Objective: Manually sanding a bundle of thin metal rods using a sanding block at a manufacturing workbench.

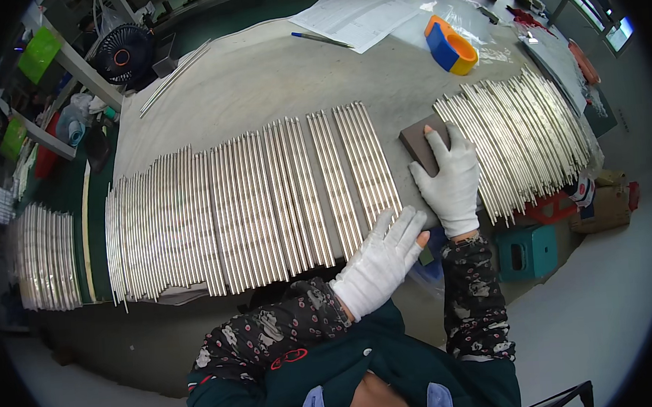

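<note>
Both my hands wear white gloves with some fingertips bare. My right hand (449,177) is closed on a dark brown rectangular block (414,139), fingers over its right side, at the left edge of a slanting row of thin silvery metal rods (520,143). My left hand (382,266) lies flat with fingers stretched, at the near ends of a small group of rods (366,156). Left of that group is another narrow group of rods (333,181), then a long row of rods (215,218) side by side along the table.
More rods (48,258) lie at the far left, and a few loose ones (175,77) at the back. Papers (359,15), a pen (322,39) and a blue-and-orange tape roll (451,45) are on the grey table (258,73). A black fan (123,55) stands back left; a teal stool (527,253) is right.
</note>
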Demonstrator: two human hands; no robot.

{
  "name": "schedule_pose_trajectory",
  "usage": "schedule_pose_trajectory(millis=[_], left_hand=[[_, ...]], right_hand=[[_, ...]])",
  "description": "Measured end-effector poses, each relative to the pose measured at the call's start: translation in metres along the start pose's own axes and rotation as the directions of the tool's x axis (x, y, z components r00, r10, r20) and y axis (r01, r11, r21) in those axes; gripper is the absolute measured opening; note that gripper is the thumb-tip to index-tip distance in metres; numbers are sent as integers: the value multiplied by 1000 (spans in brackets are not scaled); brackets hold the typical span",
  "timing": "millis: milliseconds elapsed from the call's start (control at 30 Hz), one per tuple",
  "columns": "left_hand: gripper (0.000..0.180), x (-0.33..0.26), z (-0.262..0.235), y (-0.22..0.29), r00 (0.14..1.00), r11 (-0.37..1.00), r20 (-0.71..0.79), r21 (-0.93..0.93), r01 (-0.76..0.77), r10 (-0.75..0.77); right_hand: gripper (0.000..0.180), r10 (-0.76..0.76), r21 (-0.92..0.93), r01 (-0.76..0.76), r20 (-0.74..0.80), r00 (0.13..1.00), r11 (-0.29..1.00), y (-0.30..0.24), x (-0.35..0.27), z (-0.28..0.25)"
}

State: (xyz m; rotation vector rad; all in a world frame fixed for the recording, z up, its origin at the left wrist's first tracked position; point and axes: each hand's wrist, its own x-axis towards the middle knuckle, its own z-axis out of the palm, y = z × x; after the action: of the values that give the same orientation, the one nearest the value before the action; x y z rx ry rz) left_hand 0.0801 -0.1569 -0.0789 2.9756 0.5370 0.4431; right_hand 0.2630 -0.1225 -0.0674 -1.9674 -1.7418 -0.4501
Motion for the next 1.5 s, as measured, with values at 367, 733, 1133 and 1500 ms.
schedule_pose_trajectory(millis=[367, 733, 1133, 1500], left_hand=[[69, 6, 3, 1, 999, 999, 22, 13, -32, 32], [73, -21, -33, -12, 977, 965, 16, -151, 213, -213], [70, -29, -17, -19, 985, 985, -47, -48, 164, -166], [55, -24, -10, -20, 990, 990, -58, 41, 132, -129]], right_hand=[[57, -4, -28, 4, -9, 1000, 1000, 0, -2, 2], [58, -11, -44, 10, -13, 1000, 999, 1, -2, 3], [54, -31, 98, 19, 121, 992, 995, -55, -22, -46], [51, -74, -78, 95, 234, 969, 992, -89, -2, -36]])
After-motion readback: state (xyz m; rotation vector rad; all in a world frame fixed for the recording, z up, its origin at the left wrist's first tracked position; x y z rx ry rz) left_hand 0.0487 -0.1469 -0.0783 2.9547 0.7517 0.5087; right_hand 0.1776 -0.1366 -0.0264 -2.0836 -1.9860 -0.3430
